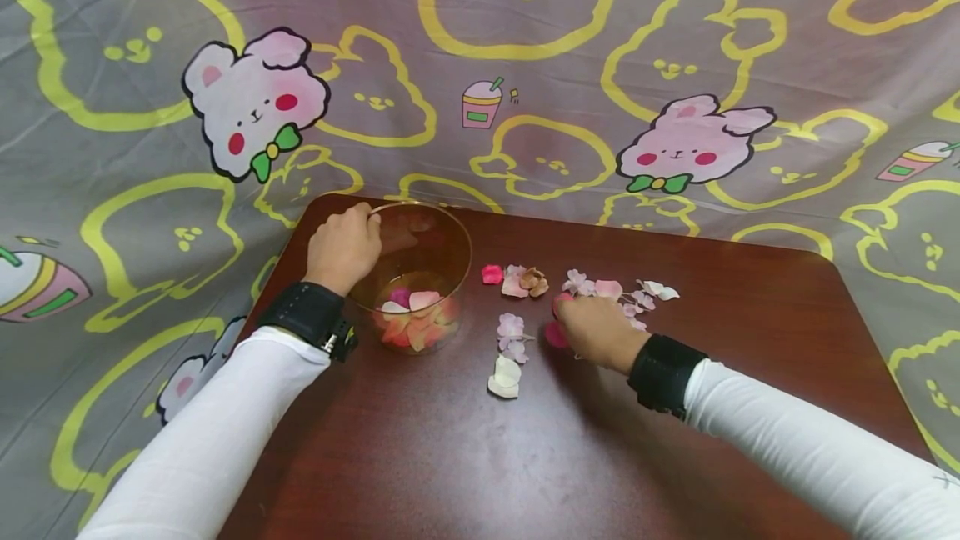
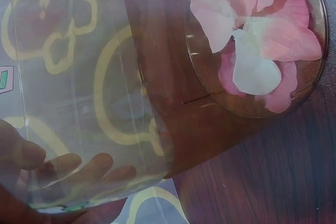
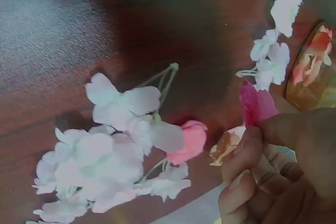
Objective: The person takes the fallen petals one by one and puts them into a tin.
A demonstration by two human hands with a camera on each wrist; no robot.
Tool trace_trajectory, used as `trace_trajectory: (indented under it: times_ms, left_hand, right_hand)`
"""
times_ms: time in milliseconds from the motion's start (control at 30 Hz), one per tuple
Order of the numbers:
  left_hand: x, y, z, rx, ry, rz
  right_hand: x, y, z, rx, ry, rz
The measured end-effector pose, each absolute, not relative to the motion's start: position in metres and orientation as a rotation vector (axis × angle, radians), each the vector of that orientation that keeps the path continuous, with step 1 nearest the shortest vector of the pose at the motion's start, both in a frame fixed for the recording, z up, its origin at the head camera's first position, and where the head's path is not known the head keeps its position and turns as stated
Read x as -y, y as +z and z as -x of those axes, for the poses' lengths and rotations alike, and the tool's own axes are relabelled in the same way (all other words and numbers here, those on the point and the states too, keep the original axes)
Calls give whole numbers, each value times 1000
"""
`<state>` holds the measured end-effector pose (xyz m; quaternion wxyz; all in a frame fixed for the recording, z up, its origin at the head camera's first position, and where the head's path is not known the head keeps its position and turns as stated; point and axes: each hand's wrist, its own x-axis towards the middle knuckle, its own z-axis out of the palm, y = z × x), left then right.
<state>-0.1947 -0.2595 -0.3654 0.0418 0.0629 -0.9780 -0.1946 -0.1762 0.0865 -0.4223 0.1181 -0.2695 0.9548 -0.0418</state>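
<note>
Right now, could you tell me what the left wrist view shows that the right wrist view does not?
Only the left wrist view shows the left hand's fingers gripping the clear cup by its wall, seen through it, and the pile of petals on its bottom. Only the right wrist view shows the right hand pinching a pink petal, with pale blossoms loose nearby. Both show the dark wooden table and petals inside the cup.

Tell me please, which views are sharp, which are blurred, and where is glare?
Head view: sharp, soft glare on the table. Left wrist view: the clear bowl distorts the left hand's fingers. Right wrist view: pale flowers washed out and soft, glare top left; right hand pinches a pink petal.
</note>
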Motion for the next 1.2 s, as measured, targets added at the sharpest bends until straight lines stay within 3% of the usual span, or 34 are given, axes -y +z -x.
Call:
trace_trajectory:
  times_ms: [1200]
  left_hand:
    - [260, -367, 195, 2981, -591, -185]
  right_hand:
    - [-38, -346, 186, -2959, -272, 1079]
